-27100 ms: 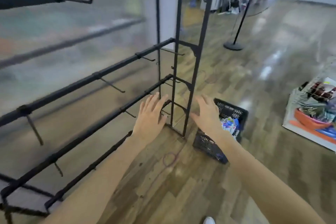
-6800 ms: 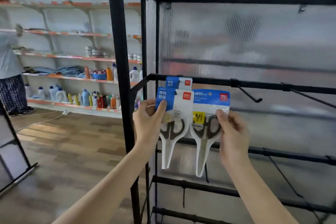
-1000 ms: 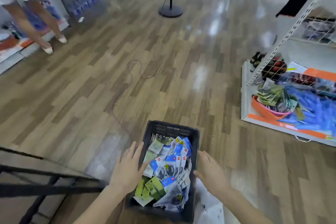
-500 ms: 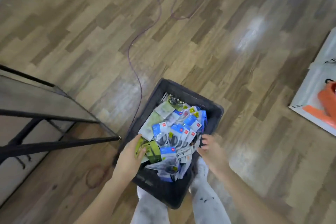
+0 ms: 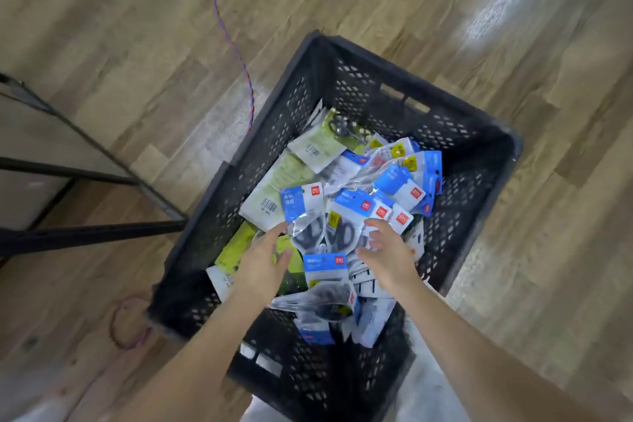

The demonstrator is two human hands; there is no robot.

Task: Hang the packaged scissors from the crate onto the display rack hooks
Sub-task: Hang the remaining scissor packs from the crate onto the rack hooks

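Note:
A black perforated plastic crate [image 5: 455, 134] stands on the wooden floor right below me. Inside lies a loose heap of packaged scissors [image 5: 346, 212] with blue and white header cards, plus some green and pale packets. My left hand [image 5: 263, 260] reaches into the crate, fingers extended, its fingertips at the edge of a scissors packet. My right hand [image 5: 387, 250] hovers over the heap beside it, fingers loosely spread. Neither hand holds a packet. The foot of the black display rack [image 5: 102, 229] shows at the left; its hooks are out of view.
A red and blue cable [image 5: 236, 44] snakes over the floor towards the crate's far left corner and coils near the crate's near left corner. My legs are under the crate's near edge.
The view has dropped closer to the crate. Both hands have moved from the crate's near rim into the heap of packets.

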